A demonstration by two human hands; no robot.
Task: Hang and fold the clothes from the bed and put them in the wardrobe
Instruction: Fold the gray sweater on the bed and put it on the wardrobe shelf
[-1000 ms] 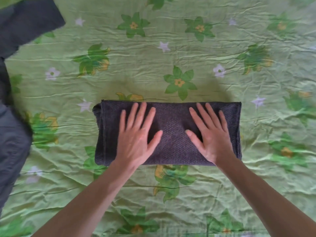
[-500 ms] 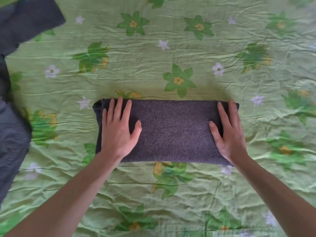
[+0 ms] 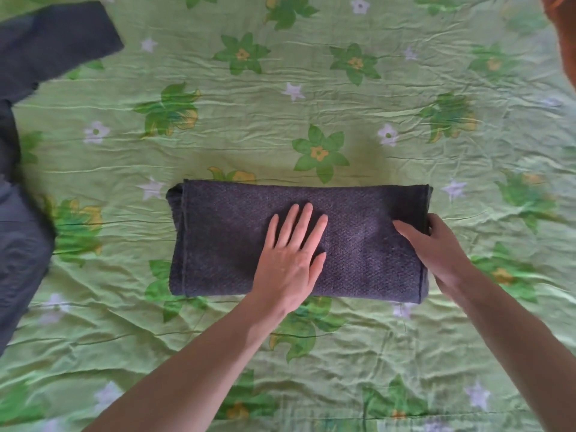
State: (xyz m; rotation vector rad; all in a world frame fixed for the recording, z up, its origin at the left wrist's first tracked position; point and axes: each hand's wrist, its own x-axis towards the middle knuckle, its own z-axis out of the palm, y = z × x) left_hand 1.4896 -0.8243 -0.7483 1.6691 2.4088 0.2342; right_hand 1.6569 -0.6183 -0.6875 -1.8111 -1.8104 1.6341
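Note:
A dark purple-grey knitted garment (image 3: 224, 238), folded into a wide rectangle, lies in the middle of the green flowered bedsheet (image 3: 311, 98). My left hand (image 3: 291, 260) presses flat on its centre with the fingers straight and spread. My right hand (image 3: 436, 247) grips the garment's right end: the thumb lies on top and the fingers curl round the edge and under it.
Another dark grey-blue garment (image 3: 28, 182) lies spread along the left edge of the bed, one sleeve (image 3: 59, 42) reaching toward the top left. An orange-brown object (image 3: 565, 35) shows at the top right corner. Wrinkled sheet surrounds the folded piece.
My left hand slid from the garment's left end to its centre. My right hand turned at the right end and took hold of that edge.

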